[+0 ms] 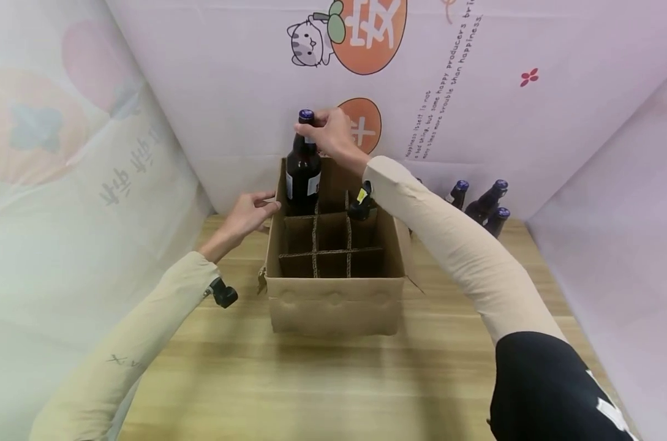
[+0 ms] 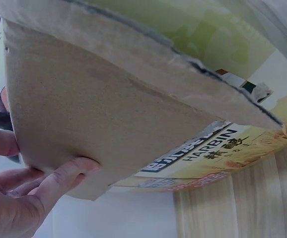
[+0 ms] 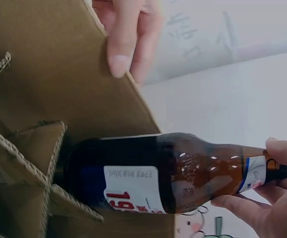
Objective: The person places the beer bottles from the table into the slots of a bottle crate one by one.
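Note:
A brown glass beer bottle (image 1: 304,164) with a blue cap stands in the far left corner of a cardboard box (image 1: 335,306), its lower part inside a compartment. My right hand (image 1: 335,131) grips the bottle's neck. In the right wrist view the bottle (image 3: 133,173) shows a white label, with the right hand (image 3: 277,198) around the neck near the cap. My left hand (image 1: 248,214) pinches the box's left wall near the far corner, thumb inside. In the left wrist view the left hand (image 2: 29,193) has fingers against the outer flap (image 2: 94,99).
Cardboard dividers (image 1: 331,252) split the box into several compartments. Several capped bottles (image 1: 483,205) stand on the wooden table (image 1: 333,386) at the back right. A printed white cloth (image 1: 228,73) walls the table at the back and both sides.

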The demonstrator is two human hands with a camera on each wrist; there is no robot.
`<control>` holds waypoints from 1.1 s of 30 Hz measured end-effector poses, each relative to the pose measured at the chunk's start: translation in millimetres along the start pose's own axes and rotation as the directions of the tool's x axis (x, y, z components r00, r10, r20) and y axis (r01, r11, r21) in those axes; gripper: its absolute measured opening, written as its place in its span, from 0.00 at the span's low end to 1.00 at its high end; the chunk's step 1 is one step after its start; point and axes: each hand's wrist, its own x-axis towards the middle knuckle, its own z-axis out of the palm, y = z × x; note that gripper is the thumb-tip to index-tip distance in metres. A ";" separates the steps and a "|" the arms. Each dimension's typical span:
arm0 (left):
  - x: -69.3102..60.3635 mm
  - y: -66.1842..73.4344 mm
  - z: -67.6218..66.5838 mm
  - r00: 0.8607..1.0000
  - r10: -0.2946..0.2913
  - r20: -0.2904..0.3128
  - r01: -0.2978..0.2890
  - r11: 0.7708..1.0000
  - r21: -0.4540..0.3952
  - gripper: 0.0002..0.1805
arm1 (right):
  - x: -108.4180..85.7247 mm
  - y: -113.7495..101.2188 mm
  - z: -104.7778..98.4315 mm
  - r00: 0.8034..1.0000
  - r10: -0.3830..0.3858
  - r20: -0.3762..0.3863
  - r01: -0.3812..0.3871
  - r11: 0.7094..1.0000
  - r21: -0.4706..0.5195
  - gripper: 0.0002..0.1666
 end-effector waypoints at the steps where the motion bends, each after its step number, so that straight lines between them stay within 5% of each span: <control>1: 0.6 -0.3 -0.1 1.000 0.000 0.002 0.000 1.000 -0.001 0.31 | 0.3 1.6 2.8 1.000 0.005 0.011 -0.005 1.000 -0.007 0.14; 9: 0.0 -0.6 -3.1 1.000 0.001 0.011 -0.001 1.000 -0.011 0.31 | 0.6 16.5 22.5 0.996 -0.051 0.080 0.059 0.993 -0.103 0.13; 15: 2.3 1.2 -2.7 1.000 -0.010 0.020 0.011 1.000 -0.024 0.31 | -2.2 38.5 27.5 0.994 -0.042 0.103 0.062 0.977 -0.204 0.12; 18: 3.9 0.9 -1.8 1.000 -0.016 0.020 0.016 1.000 -0.027 0.31 | -0.7 50.8 31.0 0.991 -0.027 0.131 0.060 0.966 -0.253 0.20; 23: 6.5 2.7 -1.6 1.000 -0.011 0.026 0.011 1.000 -0.027 0.31 | -0.3 65.4 38.9 0.983 0.027 0.179 0.026 0.958 -0.287 0.13; 33: 7.9 0.9 -4.8 0.999 -0.029 0.030 0.030 0.998 -0.053 0.31 | -6.8 103.9 60.2 0.966 -0.004 0.260 0.114 0.906 -0.409 0.11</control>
